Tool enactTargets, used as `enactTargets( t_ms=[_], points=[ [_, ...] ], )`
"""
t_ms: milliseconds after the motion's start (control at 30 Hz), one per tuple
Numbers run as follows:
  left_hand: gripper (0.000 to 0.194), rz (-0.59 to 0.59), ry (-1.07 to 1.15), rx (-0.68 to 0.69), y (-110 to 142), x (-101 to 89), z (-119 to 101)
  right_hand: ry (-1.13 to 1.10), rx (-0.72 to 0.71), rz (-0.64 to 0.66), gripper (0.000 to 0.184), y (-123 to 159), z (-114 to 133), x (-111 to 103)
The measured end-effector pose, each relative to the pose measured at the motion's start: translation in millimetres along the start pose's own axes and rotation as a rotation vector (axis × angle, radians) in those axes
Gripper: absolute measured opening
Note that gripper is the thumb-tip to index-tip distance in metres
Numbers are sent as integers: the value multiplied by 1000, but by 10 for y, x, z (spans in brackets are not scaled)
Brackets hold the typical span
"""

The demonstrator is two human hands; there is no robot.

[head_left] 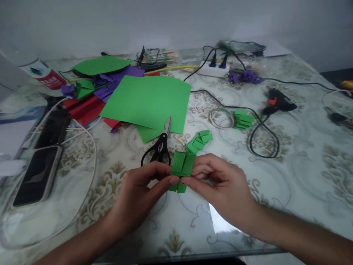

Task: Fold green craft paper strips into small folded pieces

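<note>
Between both hands, above the front of the table, is a small folded piece of green paper [183, 164] with a slit in its upper part. My left hand [145, 191] pinches its left side between thumb and fingers. From the other side my right hand [220, 180] pinches it too, the two thumb tips almost meeting at the fold. Just behind lie black-handled scissors [159, 147], blades pointing away, their tip over a large green sheet [151, 99]. More cut green pieces [199, 141] rest on the table beyond my fingers.
A glue gun [278, 102] with a looping black cord lies at the right. Near a tape ring [221, 118] sits another green bundle [243, 119]. A white power strip [213, 69] stands at the back. On the left are a phone [38, 175], a white cable, red paper [85, 108] and a bottle [44, 73].
</note>
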State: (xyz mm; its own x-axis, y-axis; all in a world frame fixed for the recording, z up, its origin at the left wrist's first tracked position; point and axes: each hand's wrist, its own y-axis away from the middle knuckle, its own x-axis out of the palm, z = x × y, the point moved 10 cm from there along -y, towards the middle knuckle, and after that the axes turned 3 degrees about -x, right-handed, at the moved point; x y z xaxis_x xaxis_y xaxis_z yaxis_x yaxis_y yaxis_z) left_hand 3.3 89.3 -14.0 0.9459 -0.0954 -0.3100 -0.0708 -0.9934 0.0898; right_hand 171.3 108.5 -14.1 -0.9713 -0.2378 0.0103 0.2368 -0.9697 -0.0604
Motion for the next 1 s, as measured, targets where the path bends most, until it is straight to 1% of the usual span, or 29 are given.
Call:
enactTargets(
  t_ms=[167, 267, 467, 600, 800, 1000],
  points=[
    [6, -39, 2, -12, 4, -35, 19, -47, 63, 80, 8, -20, -76, 88],
    [7, -46, 2, -7, 4, -38, 13, -36, 90, 112, 11, -20, -95, 117],
    [6, -44, 2, 32, 6, -31, -35, -55, 114, 112, 16, -21, -75, 123],
    [5, -48, 22, -7, 13, -34, -6, -87, 122, 119, 13, -26, -97, 133],
    [8, -42, 57, -55, 8, -24, 19, -142, 95, 136, 16, -38, -80, 153],
    [7, -22, 75, -82, 23, 3, 60, -97, 76, 144, 18, -30, -43, 145]
  ],
)
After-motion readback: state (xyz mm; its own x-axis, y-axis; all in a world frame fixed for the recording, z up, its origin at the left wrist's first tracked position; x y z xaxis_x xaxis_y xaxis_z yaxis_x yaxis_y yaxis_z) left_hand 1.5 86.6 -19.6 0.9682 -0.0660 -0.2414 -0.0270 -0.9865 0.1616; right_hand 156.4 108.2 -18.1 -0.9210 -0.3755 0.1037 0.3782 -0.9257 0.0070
